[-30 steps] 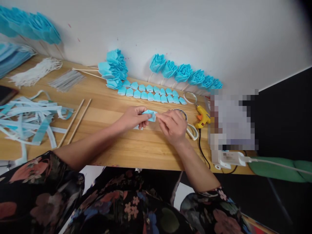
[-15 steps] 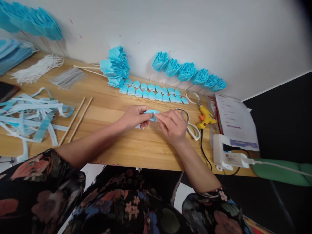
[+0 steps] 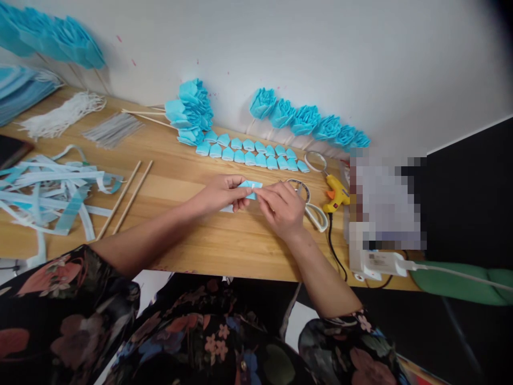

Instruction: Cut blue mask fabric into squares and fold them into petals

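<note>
Pinched between the fingers of my left hand (image 3: pixel 225 193) is a small folded piece of blue fabric (image 3: pixel 249 187) with a white patch on it. The fingertips of my right hand (image 3: pixel 284 207) press together on its right edge. A pale strip (image 3: pixel 226 208) lies beneath my left fingers. Beyond my hands, two rows of folded blue petals (image 3: pixel 250 158) lie along the table. Right beside my right hand are scissors (image 3: pixel 316 216), partly hidden by it. Farther right rests a yellow glue gun (image 3: pixel 336 193).
Blue fabric flowers (image 3: pixel 305 120) on sticks lean on the wall, with more flowers (image 3: pixel 189 113) lying left of them. At left are cut strips (image 3: pixel 60 187), two wooden sticks (image 3: pixel 132 198), grey wires (image 3: pixel 112 128) and white cords (image 3: pixel 62 115). A white power adapter (image 3: pixel 380 263) stands at right.
My right fingers have shifted very slightly on the blue fabric, and its white patch shows a little more. Both hands stay in nearly the same place.
</note>
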The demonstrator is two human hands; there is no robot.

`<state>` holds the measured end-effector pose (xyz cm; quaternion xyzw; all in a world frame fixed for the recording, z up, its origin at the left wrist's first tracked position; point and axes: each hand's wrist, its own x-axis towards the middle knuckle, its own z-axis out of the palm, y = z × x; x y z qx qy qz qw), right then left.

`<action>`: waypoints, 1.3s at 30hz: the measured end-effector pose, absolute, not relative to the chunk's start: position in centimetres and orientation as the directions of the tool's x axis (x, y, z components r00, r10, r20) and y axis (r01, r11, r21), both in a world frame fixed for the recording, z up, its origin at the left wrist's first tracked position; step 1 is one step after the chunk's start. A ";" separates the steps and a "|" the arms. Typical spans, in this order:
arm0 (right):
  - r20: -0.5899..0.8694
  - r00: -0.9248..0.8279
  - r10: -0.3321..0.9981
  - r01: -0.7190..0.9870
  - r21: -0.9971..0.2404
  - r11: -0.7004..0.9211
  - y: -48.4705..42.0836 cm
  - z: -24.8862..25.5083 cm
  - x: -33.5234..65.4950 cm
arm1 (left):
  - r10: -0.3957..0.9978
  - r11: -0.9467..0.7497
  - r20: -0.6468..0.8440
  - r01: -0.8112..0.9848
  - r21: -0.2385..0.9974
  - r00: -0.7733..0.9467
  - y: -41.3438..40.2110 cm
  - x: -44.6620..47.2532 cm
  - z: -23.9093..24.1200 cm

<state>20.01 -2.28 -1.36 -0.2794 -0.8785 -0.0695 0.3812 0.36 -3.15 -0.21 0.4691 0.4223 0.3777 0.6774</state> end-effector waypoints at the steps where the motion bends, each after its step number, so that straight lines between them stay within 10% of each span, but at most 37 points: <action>1: 0.713 -0.554 0.430 0.542 -0.083 0.836 -2.3 -1.3 20.0 | 0.901 0.295 -0.229 -0.135 0.946 0.368 -3.1 0.4 -0.2; 11: 0.667 -0.556 0.497 0.527 -0.179 0.831 -2.6 -1.1 20.0 | 0.915 0.298 -0.225 -0.186 0.936 0.335 -2.4 0.2 -0.7; 21: 0.278 -0.381 0.882 0.260 -0.883 0.391 -2.3 -1.6 19.8 | 0.928 0.061 -0.135 0.215 0.975 0.346 -3.1 0.0 0.4; 35: 0.267 -0.360 0.894 0.222 -0.906 0.360 -2.0 -1.8 20.2 | 0.912 0.025 -0.128 0.258 0.966 0.389 -3.3 0.1 0.2; 39: 0.350 -0.121 0.929 0.329 -0.869 0.371 -0.5 -0.3 23.7 | 0.929 0.058 -0.139 0.235 0.970 0.344 -2.8 -0.1 -0.2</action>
